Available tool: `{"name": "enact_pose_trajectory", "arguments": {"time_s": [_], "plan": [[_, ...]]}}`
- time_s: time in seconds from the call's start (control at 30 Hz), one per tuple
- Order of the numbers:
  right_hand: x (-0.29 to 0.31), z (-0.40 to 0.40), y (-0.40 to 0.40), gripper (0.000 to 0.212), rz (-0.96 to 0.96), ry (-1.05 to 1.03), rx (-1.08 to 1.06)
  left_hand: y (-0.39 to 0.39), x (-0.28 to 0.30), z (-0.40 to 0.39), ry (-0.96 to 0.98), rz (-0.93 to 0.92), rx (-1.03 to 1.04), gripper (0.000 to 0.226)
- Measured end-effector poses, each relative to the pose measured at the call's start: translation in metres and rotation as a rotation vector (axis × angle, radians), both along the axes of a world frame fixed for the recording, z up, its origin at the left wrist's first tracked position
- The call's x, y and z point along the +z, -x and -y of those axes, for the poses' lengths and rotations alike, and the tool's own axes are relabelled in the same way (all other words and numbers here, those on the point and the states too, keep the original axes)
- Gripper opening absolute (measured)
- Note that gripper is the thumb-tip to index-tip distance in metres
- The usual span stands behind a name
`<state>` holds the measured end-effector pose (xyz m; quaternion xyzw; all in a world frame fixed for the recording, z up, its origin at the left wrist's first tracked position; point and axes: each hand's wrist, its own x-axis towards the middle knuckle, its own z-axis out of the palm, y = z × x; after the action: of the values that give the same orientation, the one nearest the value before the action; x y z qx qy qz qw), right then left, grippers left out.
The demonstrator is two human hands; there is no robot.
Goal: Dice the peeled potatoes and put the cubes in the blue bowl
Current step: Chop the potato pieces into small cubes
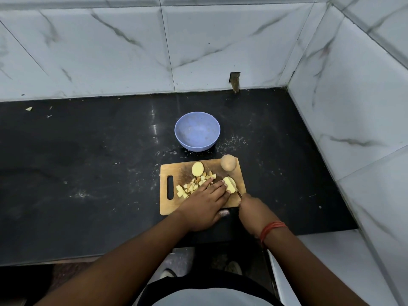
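Dicing is best done with the potato piece (229,184) pinned flat on the cutting board (220,203) by the straightened left hand (204,205), fingertips kept behind the knife (238,192) gripped by the right hand (254,212).

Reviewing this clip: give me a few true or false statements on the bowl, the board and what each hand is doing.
1. The blue bowl already holds potato cubes. False: it looks empty; the cubes lie on the cutting board.
2. The right hand holds a knife. True.
3. The left hand lies flat on the potato piece being cut. True.
4. A whole potato sits at the board's far right corner. True.
5. The bowl stands on the board. False: it stands on the black counter beyond it.
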<state>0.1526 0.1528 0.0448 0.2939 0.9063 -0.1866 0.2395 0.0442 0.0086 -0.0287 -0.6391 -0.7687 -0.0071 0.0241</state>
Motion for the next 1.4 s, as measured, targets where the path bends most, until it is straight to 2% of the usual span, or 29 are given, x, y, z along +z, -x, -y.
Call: {"name": "enact_pose_trajectory", "arguments": {"time_s": [0.23,0.43,0.5,0.57,0.7,0.83,0.93,1.03,1.17,1.4], "plan": [[0.007,0.009,0.001,0.025,0.023,-0.043,-0.036,0.003,-0.001,-0.001,-0.014,0.000,-0.005,0.060],[0.021,0.014,0.024,0.038,0.190,0.047,-0.123,0.004,-0.001,-0.001,-0.021,0.001,-0.010,0.058],[0.018,0.014,0.026,0.039,0.200,0.055,-0.039,0.003,-0.001,-0.001,-0.026,0.001,-0.009,0.058],[0.014,0.014,0.027,0.033,0.117,0.038,0.044,0.003,0.000,-0.001,-0.018,0.004,-0.007,0.058],[0.015,0.017,0.028,0.049,0.267,0.074,-0.110,0.000,0.000,-0.002,-0.010,-0.004,0.007,0.059],[0.002,0.026,-0.012,0.039,0.196,0.024,-0.160,-0.001,0.001,-0.003,-0.015,-0.017,0.016,0.060],[-0.006,0.023,-0.043,0.029,0.147,0.074,-0.125,-0.003,0.002,-0.003,-0.003,-0.009,0.027,0.062],[-0.002,0.019,-0.056,0.009,-0.028,0.115,-0.173,-0.005,0.004,-0.002,0.014,0.026,0.051,0.064],[0.009,0.019,-0.045,0.011,-0.189,0.099,-0.155,-0.006,0.009,0.000,0.029,0.110,0.118,0.067],[0.009,0.020,-0.018,0.031,-0.104,0.022,-0.115,-0.012,0.010,-0.001,0.057,0.112,0.158,0.073]]}}
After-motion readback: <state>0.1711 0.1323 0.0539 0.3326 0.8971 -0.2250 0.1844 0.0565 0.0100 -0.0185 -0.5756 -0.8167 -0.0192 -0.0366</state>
